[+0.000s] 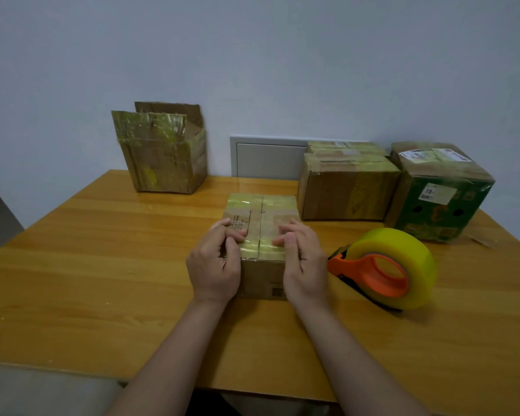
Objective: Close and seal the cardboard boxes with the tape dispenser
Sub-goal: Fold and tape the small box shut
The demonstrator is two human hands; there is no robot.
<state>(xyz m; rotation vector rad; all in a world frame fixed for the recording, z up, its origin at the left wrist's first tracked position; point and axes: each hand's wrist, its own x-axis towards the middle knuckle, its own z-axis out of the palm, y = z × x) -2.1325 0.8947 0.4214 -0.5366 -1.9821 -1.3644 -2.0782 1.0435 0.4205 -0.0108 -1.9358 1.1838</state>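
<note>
Left hand (pixel 215 265) and right hand (pixel 303 262) both curl over the near top edge of the small box (pixel 261 211), fingers bent and pinning the flaps shut. The box sits mid-table (pixel 102 265), centre seam closed, with no fresh strip over it that I can make out. The tape dispenser (pixel 385 268) lies just right of the right hand, untouched.

Step looks like: flaps closed, not taped. Next move: keep the left hand down, free the right to take the dispenser. The open box (pixel 162 157) at back left is still to do.

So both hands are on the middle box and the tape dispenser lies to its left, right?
No. The head view shows the tape dispenser to the right of the middle box; left hand and right hand are on it.
</note>
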